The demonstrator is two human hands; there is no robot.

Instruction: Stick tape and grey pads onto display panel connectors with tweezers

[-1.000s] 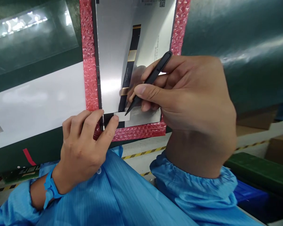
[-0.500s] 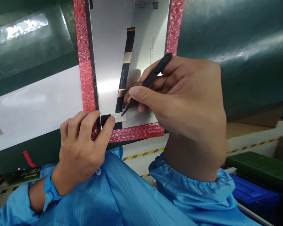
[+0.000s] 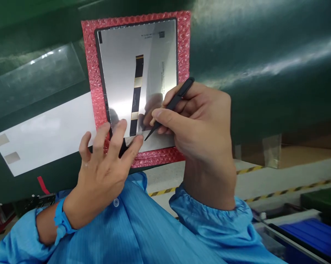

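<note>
A silvery display panel [image 3: 118,69] lies back-up on a red bubble-wrap sheet [image 3: 90,69] on the green belt. A black and gold flex cable [image 3: 135,93] runs down its middle. My right hand [image 3: 198,124] pinches black tweezers [image 3: 171,106], their tip down on the panel's near edge by a small grey tape strip [image 3: 132,141]. My left hand [image 3: 105,172] rests on the panel's near left corner, fingers spread, thumb pressing on the strip.
A white backing sheet [image 3: 47,135] with two grey tape pieces [image 3: 6,148] lies left of the panel, a clear film [image 3: 33,88] behind it. Blue sleeves and a blue wrist strap [image 3: 61,220] show below. Blue and green trays [image 3: 316,227] sit at lower right.
The view has pulled back, so the whole panel shows. My left hand's fingers have lifted and spread over the corner. The tweezers' tip stays at the tape strip.
</note>
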